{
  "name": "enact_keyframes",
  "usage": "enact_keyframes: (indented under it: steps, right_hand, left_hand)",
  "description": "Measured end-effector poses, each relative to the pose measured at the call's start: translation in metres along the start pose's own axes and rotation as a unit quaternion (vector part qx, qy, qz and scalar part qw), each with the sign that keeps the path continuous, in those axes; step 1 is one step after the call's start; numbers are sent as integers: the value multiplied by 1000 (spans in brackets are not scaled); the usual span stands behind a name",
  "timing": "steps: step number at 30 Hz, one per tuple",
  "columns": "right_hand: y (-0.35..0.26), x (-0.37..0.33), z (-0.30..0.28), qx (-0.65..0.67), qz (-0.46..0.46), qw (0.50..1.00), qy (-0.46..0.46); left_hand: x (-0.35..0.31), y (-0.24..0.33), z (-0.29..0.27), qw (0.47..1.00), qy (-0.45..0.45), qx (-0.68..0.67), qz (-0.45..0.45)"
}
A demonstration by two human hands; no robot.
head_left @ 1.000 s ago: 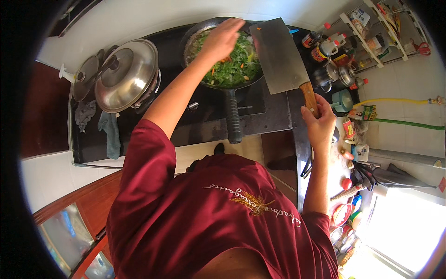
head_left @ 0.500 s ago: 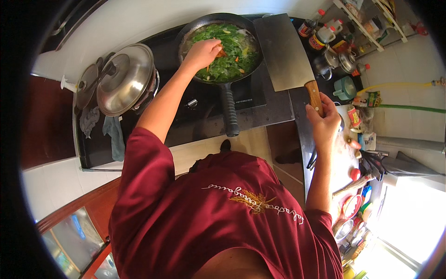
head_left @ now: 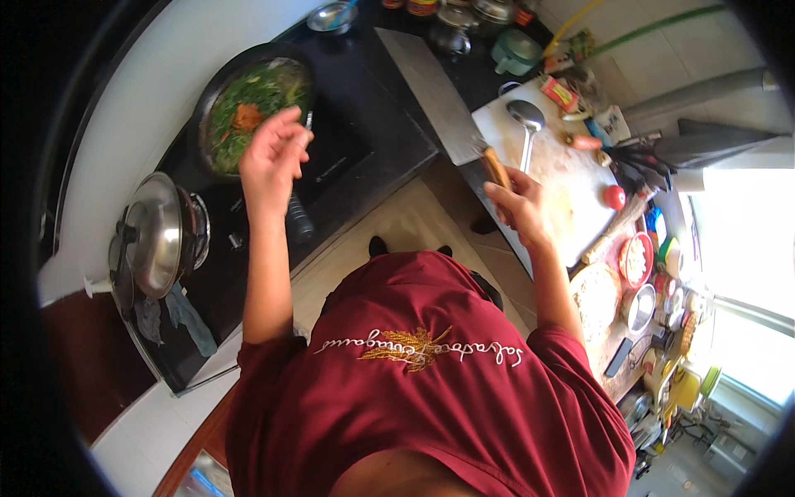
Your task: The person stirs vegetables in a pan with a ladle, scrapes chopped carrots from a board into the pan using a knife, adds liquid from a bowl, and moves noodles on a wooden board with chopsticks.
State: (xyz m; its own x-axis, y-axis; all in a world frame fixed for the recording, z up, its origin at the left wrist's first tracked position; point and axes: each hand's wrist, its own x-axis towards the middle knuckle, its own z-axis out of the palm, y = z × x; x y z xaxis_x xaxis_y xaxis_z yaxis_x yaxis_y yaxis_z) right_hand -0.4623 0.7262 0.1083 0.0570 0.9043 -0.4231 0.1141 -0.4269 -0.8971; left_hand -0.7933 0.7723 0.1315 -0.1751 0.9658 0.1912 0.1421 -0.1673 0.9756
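Note:
My right hand (head_left: pixel 522 203) grips a cleaver by its wooden handle (head_left: pixel 494 168). The broad steel blade (head_left: pixel 424 87) points away from me, between the stove and the cutting board. My left hand (head_left: pixel 277 157) is lifted near the right side of the wok, fingers slightly apart and nothing visible in them. Inside the dark wok (head_left: pixel 204 124) lie leafy greens (head_left: pixel 236 147) in liquid, topped by a clump of orange shreds (head_left: pixel 246 116). The wok's black handle (head_left: pixel 300 220) is partly hidden by my left hand and forearm.
A white cutting board (head_left: pixel 571 186) at right carries a metal ladle (head_left: pixel 527 120), a carrot piece (head_left: pixel 585 142) and a tomato (head_left: pixel 614 197). A lidded steel pot (head_left: pixel 157 236) stands left on the stove. A small metal bowl (head_left: pixel 332 16) sits behind. Bowls line the right counter.
My view has turned right toward the cutting board. The left hand has come away from the orange shreds, leaving them on the greens. The cleaver, still in my right hand, now appears more edge-on.

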Motion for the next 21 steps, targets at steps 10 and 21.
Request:
enact_keyframes:
  steps: [10, 21]
  right_hand:
    - [163, -67, -217, -91, 29, 964, 247]
    - [260, 22, -277, -139, -29, 966, 215]
  left_hand:
    - [-84, -35, 116, 982, -122, 0, -144]
    - [-107, -19, 199, 976, -157, -21, -149]
